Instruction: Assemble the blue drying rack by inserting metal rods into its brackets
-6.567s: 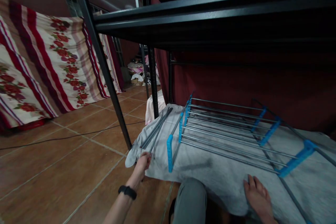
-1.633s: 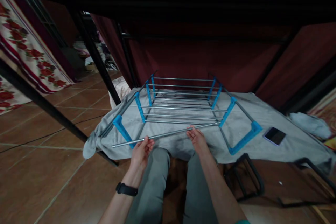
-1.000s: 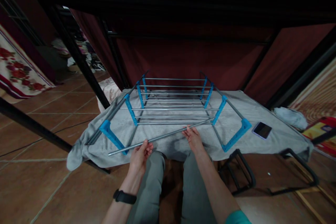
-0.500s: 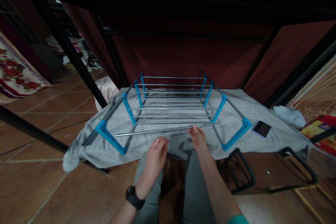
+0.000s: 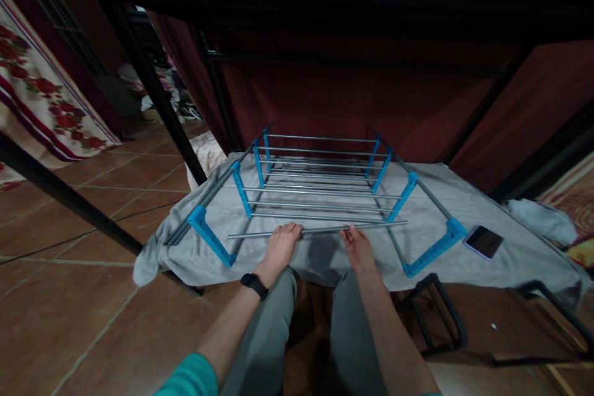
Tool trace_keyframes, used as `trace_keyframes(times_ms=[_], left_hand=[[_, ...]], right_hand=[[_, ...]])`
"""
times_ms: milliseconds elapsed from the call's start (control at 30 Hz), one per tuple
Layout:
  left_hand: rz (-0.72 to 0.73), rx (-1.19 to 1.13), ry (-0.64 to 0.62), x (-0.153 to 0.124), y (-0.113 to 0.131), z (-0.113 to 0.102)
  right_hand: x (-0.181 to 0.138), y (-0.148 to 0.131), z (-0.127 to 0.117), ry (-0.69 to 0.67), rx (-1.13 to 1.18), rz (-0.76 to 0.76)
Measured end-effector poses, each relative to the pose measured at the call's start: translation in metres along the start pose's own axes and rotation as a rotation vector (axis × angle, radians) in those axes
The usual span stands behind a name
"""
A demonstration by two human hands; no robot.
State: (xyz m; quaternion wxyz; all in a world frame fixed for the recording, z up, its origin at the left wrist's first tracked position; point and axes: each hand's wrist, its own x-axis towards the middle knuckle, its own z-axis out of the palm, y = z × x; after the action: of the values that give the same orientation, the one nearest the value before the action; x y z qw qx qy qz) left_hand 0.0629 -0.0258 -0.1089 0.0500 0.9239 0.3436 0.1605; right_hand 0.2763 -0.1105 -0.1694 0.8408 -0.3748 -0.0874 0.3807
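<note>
A rack of grey metal rods and blue plastic connectors [image 5: 325,189] lies flat on a grey cloth [image 5: 464,260] on the tiled floor. I hold one loose metal rod [image 5: 325,230] level across the rack's near end. My left hand [image 5: 281,246], with a black watch on the wrist, is curled over the rod left of its middle. My right hand [image 5: 356,244] pinches the rod right of its middle. My grey-trousered knees [image 5: 301,322] are just below the hands.
A phone [image 5: 484,241] lies on the cloth at the right, near a crumpled pale cloth [image 5: 541,219]. Several spare rods [image 5: 195,210] lie along the rack's left side. Black bed-frame posts [image 5: 158,99] stand on the left, a black metal frame [image 5: 440,315] on the floor at the right.
The rod was slanted with its left end low; now it lies level across the rack. My left hand let go, moved right and took hold again nearer the middle.
</note>
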Motion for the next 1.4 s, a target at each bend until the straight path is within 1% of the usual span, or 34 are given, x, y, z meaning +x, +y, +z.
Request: trace_keyframes(times_ms=[100,200,367,533,667,767,933,1067,1200,1300,1400], left_hand=[[-0.031,-0.101,0.002,0.001,-0.008,0.005],[-0.050,-0.153,0.019,-0.001,-0.013,0.010],[-0.029,-0.194,-0.006,-0.003,-0.017,0.015],[-0.006,-0.248,0.020,-0.001,-0.021,0.021],[-0.051,-0.174,0.014,0.003,-0.021,0.021],[-0.013,-0.091,-0.005,0.009,-0.020,0.015],[0.011,0.113,-0.089,0.024,-0.021,0.005],[0.009,0.151,-0.114,0.030,-0.027,0.007],[-0.013,0.168,-0.139,0.033,-0.039,0.010],[-0.040,0.179,-0.145,0.036,-0.049,0.010],[-0.066,0.185,-0.151,0.036,-0.056,0.011]], right_hand=[[0.001,0.000,0.002,-0.015,-0.001,0.006],[0.002,-0.001,0.004,-0.011,0.002,0.034],[0.006,-0.001,0.005,-0.001,0.028,0.039],[0.011,0.000,0.004,-0.015,0.000,0.032],[0.013,-0.002,0.002,-0.030,-0.034,0.061],[0.014,-0.006,0.000,-0.012,-0.056,0.059],[0.020,-0.010,-0.009,0.011,-0.069,0.083],[0.030,-0.004,-0.014,0.029,-0.111,0.105],[0.038,0.001,-0.010,0.025,-0.155,0.131],[0.045,0.000,-0.011,0.088,-0.176,0.134],[0.053,-0.004,-0.021,0.176,-0.185,0.174]])
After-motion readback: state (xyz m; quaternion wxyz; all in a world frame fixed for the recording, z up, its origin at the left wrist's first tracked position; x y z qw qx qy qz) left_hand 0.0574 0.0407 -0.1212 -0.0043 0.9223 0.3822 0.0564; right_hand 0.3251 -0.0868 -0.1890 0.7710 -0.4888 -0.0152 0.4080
